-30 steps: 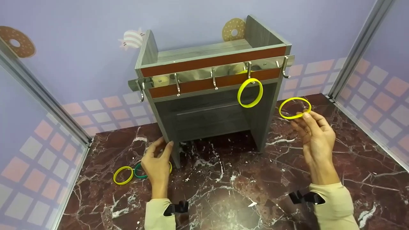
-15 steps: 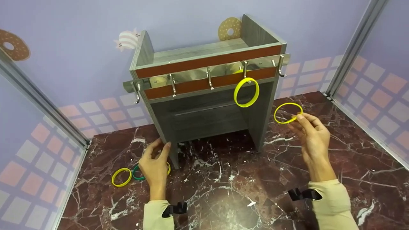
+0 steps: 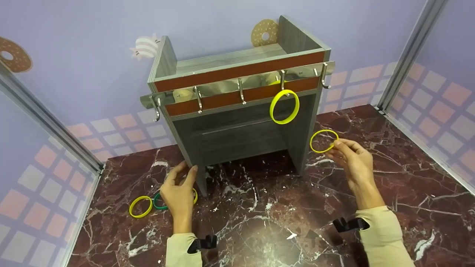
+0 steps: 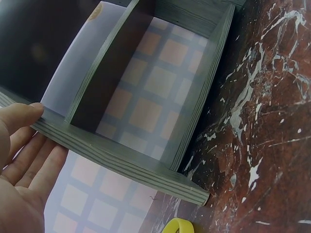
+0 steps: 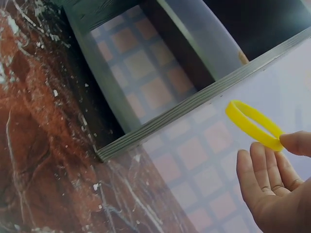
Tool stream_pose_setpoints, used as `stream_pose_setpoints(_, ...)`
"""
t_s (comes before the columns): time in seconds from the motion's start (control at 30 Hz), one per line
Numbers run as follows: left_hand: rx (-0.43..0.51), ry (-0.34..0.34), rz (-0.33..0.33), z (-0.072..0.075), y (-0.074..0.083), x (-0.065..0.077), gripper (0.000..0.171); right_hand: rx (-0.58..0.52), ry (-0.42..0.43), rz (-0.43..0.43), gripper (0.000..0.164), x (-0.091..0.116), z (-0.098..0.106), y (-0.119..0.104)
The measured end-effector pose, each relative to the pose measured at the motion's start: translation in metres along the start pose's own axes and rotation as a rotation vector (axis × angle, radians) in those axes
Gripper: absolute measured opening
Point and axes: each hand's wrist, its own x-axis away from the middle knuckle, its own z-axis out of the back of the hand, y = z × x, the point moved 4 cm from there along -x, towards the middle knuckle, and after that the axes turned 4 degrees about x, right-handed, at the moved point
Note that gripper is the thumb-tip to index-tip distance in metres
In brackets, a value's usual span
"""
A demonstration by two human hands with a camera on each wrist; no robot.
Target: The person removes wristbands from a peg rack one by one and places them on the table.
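Observation:
My right hand [image 3: 358, 165] pinches a yellow silicone wristband [image 3: 313, 148] between thumb and fingers, right of a grey wooden shelf [image 3: 245, 145]. In the right wrist view this wristband [image 5: 252, 127] stands out from the fingertips, apart from the side panel. My left hand [image 3: 179, 194] grips the front edge of the left side panel [image 4: 116, 158], thumb on one face and fingers on the other. Another yellow wristband [image 3: 273, 115] hangs from a hook [image 3: 282, 78] on the metal rail [image 3: 256, 82].
Beside my left hand a yellow wristband [image 3: 130, 209] and a green wristband [image 3: 156, 203] lie on the dark red marbled tabletop [image 3: 252, 237]. Part of a further yellow wristband [image 3: 195, 196] shows behind that hand. Bare hooks [image 3: 241, 92] line the rail. Patterned walls [image 3: 92, 74] enclose the back and sides.
My right hand has moved left and down with the wristband, closer to the shelf's right side. The left hand keeps its grip on the panel. The whole view has shifted slightly.

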Motion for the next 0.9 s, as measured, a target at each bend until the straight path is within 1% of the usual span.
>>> stream_pose_setpoints(0.07,0.003,0.001,0.003,0.0,0.0,0.0,0.027,0.037,-0.006,-0.015,0.004,-0.001,0.001,0.004)
stream_pose_setpoints(0.27,0.012,0.005,-0.007,0.0,0.0,0.0,0.026,0.092,-0.033,-0.062,0.006,-0.004,0.007,0.014)
stream_pose_setpoints(0.5,0.011,-0.002,-0.004,-0.001,0.0,0.001,0.026,0.138,-0.025,-0.085,0.013,-0.007,0.014,0.024)
stream_pose_setpoints(0.77,-0.005,-0.006,-0.011,0.001,0.0,0.001,0.026,0.189,-0.053,-0.136,0.01,-0.01,0.019,0.034)
stream_pose_setpoints(0.9,-0.003,0.002,-0.009,-0.001,0.001,0.0,0.026,0.215,-0.077,-0.172,0.012,-0.011,0.022,0.035)
